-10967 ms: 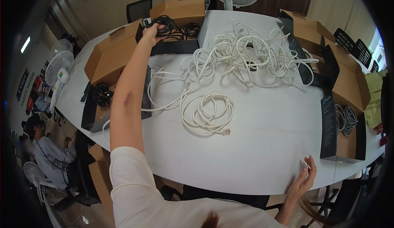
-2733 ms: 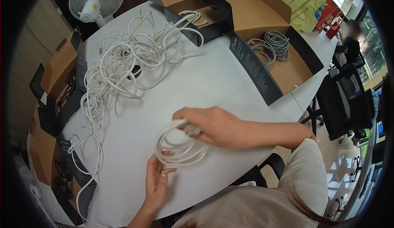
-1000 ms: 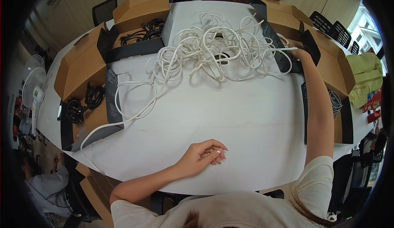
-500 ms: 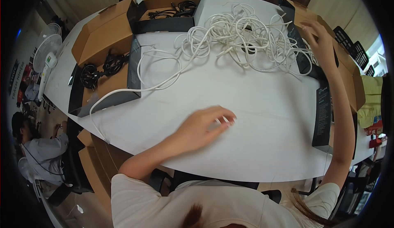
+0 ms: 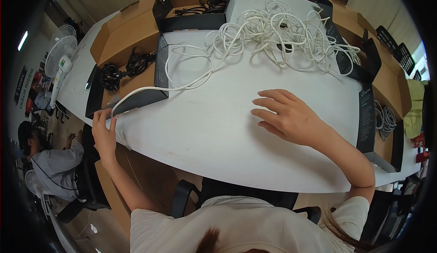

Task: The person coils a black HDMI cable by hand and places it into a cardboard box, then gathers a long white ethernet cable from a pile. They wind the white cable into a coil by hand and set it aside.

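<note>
A long white cable point(image 5: 184, 88) runs from the tangled pile of white cables point(image 5: 277, 34) across the table to the left edge, where it bends down. My left hand point(image 5: 105, 137) is at that bend, its thumb and fingers closed around the cable. Part of the cable is hidden by the hand. Over the middle right of the table hovers my right hand point(image 5: 291, 117), fingers spread and holding nothing. The white table point(image 5: 218, 130) lies below it.
Two open boxes hold black cables: one at left point(image 5: 129, 99), one at back point(image 5: 193, 23). At right, an open box point(image 5: 366, 121) contains a coiled grey cable point(image 5: 386, 123); another box point(image 5: 339, 37) stands behind it. A seated person point(image 5: 54, 166) is at far left.
My left hand has moved left from mid-table to the cable at the table edge. My right hand has come away from the right-hand boxes to above the table. The view has shifted slightly.
</note>
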`<state>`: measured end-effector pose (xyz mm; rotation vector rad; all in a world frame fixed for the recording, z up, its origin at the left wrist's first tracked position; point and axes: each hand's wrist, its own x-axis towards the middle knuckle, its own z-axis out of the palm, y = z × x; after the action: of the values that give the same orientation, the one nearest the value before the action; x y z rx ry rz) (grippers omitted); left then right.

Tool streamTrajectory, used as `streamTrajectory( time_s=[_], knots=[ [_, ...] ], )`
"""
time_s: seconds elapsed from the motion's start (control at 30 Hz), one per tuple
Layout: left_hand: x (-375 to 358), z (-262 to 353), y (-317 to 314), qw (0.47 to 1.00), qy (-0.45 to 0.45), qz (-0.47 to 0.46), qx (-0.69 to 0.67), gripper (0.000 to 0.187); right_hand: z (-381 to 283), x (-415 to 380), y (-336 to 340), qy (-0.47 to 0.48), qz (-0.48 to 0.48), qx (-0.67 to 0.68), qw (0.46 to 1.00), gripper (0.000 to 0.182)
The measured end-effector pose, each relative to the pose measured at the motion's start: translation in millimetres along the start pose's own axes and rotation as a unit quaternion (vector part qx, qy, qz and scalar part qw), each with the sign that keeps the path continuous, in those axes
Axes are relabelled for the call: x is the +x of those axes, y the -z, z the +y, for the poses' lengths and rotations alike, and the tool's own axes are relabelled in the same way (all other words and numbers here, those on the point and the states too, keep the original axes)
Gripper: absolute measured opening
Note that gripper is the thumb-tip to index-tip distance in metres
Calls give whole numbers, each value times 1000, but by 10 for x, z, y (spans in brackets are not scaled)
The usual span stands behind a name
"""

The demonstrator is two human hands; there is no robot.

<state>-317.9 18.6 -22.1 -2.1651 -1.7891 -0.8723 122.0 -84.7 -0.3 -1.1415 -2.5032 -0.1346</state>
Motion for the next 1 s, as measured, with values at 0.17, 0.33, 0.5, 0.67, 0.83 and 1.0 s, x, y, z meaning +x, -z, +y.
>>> streamTrajectory(
  time_s=[0.17, 0.33, 0.5, 0.67, 0.83, 1.0],
  knots=[
    [-12, -69, -19, 996, 28, -53, -73, 13, -53, -159, -41, -25, -5, 15, 1000, 22],
    [47, 474, 195, 839, 95, -104, -526, 22, -86, -212, 36, -49, 28, 68, 996, 22],
    [11, 1511, 304, 598, -35, -273, -753, 19, -147, -167, 77, -98, 108, 161, 976, 45],
    [-321, 2572, 212, 326, -71, -586, -738, 22, -196, -142, 79, -134, 249, 246, 927, 75],
    [-475, 3057, 136, 217, -143, -638, -725, 25, -110, -179, 86, -82, 175, 422, 886, 59],
    [-365, 2996, 376, 176, -59, -480, -857, 31, -14, -217, 74, -123, 153, 562, 803, 17]
  ],
)
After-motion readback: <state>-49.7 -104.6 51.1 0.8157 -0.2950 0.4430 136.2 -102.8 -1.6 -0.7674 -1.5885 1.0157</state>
